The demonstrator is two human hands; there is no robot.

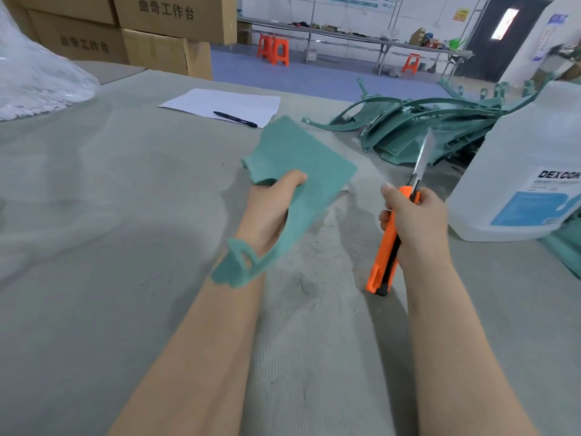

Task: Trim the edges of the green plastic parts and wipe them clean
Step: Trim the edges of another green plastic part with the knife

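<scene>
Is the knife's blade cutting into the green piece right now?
No: the blade of the orange knife in the right hand points up, apart from the green part held in the left hand.

Jug (515, 184), right of frame: cut off, label small print illegible. Clear bag (37, 73), upper left: cut off. Knife (385, 256) handle: middle hidden in right hand (415, 215).

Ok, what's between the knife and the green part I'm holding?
Only bare table; the knife is clear of the part, as the head view shows.
</scene>
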